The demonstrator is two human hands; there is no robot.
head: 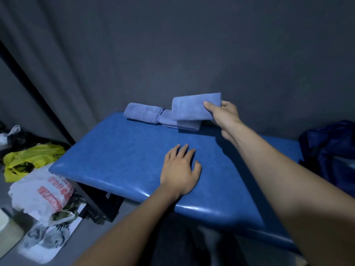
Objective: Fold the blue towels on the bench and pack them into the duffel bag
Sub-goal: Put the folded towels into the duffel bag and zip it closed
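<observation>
Fingers of right hand pinch folded towel, lifted above two towels at far desk edge; left hand flat, relaxed, holding nothing. Duffel bag far right. Risks we judge: one-sided pinch lets fold fall open in transit; bag mouth unseen; sleeve-level sweep may nudge remaining towels.

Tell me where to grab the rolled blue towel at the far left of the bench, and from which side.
Grip the rolled towel across its middle, coming from above. It lies on its side at the bench's back edge, with another folded towel touching its right end, so the top is the open approach. The left hand rests flat nearby and looks best placed to take it.
</observation>
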